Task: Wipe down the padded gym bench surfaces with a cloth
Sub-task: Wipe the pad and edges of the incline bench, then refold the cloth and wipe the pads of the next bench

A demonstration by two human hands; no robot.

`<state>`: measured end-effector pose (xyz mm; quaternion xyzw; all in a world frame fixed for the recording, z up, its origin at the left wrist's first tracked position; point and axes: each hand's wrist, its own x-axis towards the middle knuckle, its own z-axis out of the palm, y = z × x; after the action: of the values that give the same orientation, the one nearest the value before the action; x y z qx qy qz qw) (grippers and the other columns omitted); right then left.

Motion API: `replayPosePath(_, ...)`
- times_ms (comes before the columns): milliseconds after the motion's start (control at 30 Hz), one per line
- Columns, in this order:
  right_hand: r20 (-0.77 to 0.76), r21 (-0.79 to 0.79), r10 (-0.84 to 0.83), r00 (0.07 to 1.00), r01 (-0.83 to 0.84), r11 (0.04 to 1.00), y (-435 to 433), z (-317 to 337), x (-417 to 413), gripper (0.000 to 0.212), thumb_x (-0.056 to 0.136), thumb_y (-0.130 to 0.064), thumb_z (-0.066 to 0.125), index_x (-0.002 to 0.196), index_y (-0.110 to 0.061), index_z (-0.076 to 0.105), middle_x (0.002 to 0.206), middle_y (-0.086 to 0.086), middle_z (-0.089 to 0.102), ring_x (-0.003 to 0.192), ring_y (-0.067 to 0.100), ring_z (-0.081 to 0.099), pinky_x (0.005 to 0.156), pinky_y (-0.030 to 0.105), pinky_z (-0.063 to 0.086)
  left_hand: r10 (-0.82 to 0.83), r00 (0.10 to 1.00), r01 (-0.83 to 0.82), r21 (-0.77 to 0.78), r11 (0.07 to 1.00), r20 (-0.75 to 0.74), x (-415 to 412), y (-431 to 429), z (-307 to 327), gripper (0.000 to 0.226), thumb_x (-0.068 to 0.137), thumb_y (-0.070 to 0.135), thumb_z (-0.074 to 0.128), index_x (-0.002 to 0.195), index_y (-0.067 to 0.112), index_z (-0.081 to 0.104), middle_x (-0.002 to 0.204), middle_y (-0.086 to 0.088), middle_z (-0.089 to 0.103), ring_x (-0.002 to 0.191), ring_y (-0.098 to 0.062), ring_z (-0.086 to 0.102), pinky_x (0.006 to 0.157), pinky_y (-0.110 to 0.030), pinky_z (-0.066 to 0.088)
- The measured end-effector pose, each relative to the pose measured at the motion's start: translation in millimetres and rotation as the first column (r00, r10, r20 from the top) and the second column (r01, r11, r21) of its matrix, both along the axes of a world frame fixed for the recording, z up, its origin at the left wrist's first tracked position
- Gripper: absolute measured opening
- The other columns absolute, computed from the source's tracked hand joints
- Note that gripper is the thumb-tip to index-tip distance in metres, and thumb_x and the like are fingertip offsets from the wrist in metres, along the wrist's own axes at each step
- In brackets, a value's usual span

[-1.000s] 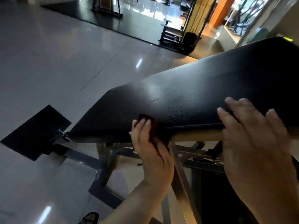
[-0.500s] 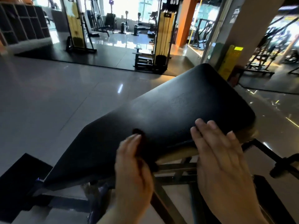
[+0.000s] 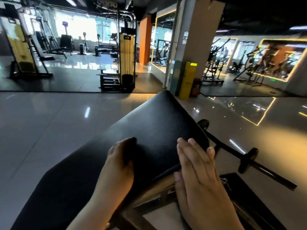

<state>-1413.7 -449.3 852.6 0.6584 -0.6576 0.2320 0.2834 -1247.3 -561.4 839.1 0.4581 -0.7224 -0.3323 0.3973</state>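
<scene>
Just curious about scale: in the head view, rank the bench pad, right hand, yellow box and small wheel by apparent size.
1. bench pad
2. right hand
3. yellow box
4. wheel
The hand is close to the camera and the box far off, so their true order is unsure.

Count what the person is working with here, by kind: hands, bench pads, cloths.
Hands: 2, the left hand and the right hand
Bench pad: 1, black
Cloth: 1, dark, mostly hidden under the left hand
Total: 4
</scene>
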Motion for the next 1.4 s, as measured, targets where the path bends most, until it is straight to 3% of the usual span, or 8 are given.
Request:
replayPosePath(300, 0.304, -0.052, -0.042, 0.952, 0.06, 0.997, 9, -12, 22, 0.087, 0.088, -0.028, 0.045, 0.159, -0.004, 0.001, 0.168, 0.012, 0.005, 0.154, 0.032, 0.011, 0.122, 0.033, 0.017, -0.495, 0.866, 0.481, -0.391, 0.785, 0.071, -43, 36, 41, 0.049, 0.103, 0.025, 0.044, 0.141, 0.053, 0.035, 0.147, 0.039, 0.032, 0.143, 0.01, 0.022, 0.119, -0.02, 0.022)
replayPosePath(567, 0.545, -0.106, 0.031, 0.838, 0.032, 0.994, 12, -5, 28, 0.07, 0.099, -0.032, 0.04, 0.16, -0.031, 0.005, 0.168, -0.016, 0.002, 0.154, 0.007, 0.004, 0.12, 0.017, 0.007, -0.232, 0.972, 0.233, -0.141, 0.962, 0.024, -50, -12, 40, 0.039, 0.103, 0.024, 0.043, 0.137, 0.042, 0.047, 0.143, 0.023, 0.042, 0.124, 0.009, 0.035, 0.101, -0.01, 0.023)
replayPosePath(633, 0.754, -0.201, 0.198, 0.627, -0.067, 0.977, 20, 2, 35, 0.061, 0.101, -0.032, 0.045, 0.157, -0.035, 0.021, 0.165, -0.024, 0.012, 0.153, 0.003, 0.009, 0.124, 0.025, 0.016, -0.361, 0.932, 0.341, -0.239, 0.909, -0.043, -59, 15, 52, 0.035, 0.103, 0.027, 0.04, 0.131, 0.044, 0.049, 0.135, 0.029, 0.044, 0.131, 0.005, 0.04, 0.106, -0.013, 0.031)
replayPosePath(700, 0.905, -0.395, 0.407, 0.124, -0.113, 0.912, 32, 14, 45, 0.054, 0.094, -0.038, 0.057, 0.148, -0.039, 0.046, 0.158, -0.017, 0.038, 0.148, 0.008, 0.03, 0.118, 0.036, 0.034, -0.547, 0.827, 0.502, -0.269, 0.822, -0.127, -63, 42, 59, 0.038, 0.102, 0.027, 0.037, 0.133, 0.044, 0.051, 0.136, 0.028, 0.05, 0.131, 0.002, 0.045, 0.111, -0.03, 0.04)
replayPosePath(800, 0.796, -0.514, 0.491, -0.354, 0.035, 0.857, 54, 28, 51, 0.059, 0.068, -0.051, 0.085, 0.123, -0.041, 0.068, 0.133, -0.006, 0.066, 0.126, 0.012, 0.06, 0.101, 0.034, 0.049, -0.75, 0.607, 0.712, -0.241, 0.66, -0.262, -62, 82, 64, 0.043, 0.103, 0.016, 0.042, 0.134, 0.044, 0.053, 0.131, 0.022, 0.059, 0.127, 0.0, 0.052, 0.108, -0.032, 0.045)
replayPosePath(1033, 0.877, -0.332, 0.408, -0.255, 0.293, 0.897, 142, 36, 39, 0.03, 0.092, -0.016, 0.059, 0.119, -0.023, 0.069, 0.112, 0.01, 0.073, 0.102, 0.027, 0.072, 0.077, 0.038, 0.061, -0.523, 0.459, 0.86, 0.212, 0.464, -0.718, -76, 163, 61, 0.043, 0.1, 0.01, 0.047, 0.112, 0.045, 0.069, 0.113, 0.011, 0.071, 0.108, -0.01, 0.067, 0.097, -0.04, 0.05)
replayPosePath(1233, 0.99, -0.104, 0.14, -0.017, 0.58, 0.808, 256, 29, 25, 0.014, 0.097, -0.021, 0.061, 0.104, -0.033, 0.063, 0.1, -0.004, 0.073, 0.093, 0.016, 0.071, 0.084, 0.042, 0.06, -0.686, 0.418, 0.907, 0.23, 0.353, -0.596, -110, 252, 41, 0.038, 0.098, 0.004, 0.053, 0.117, 0.033, 0.066, 0.11, 0.008, 0.072, 0.104, -0.007, 0.068, 0.087, -0.027, 0.055)
replayPosePath(1400, 0.996, -0.016, 0.069, -0.05, 0.683, 0.731, 367, 20, 17, 0.021, 0.095, -0.026, 0.066, 0.113, -0.036, 0.064, 0.112, -0.005, 0.071, 0.101, 0.014, 0.069, 0.09, 0.039, 0.058, -0.945, 0.213, 0.977, 0.076, 0.201, -0.247, -143, 327, 32, 0.015, 0.096, 0.022, 0.06, 0.11, 0.022, 0.065, 0.097, 0.011, 0.071, 0.092, -0.002, 0.068, 0.07, -0.013, 0.052)
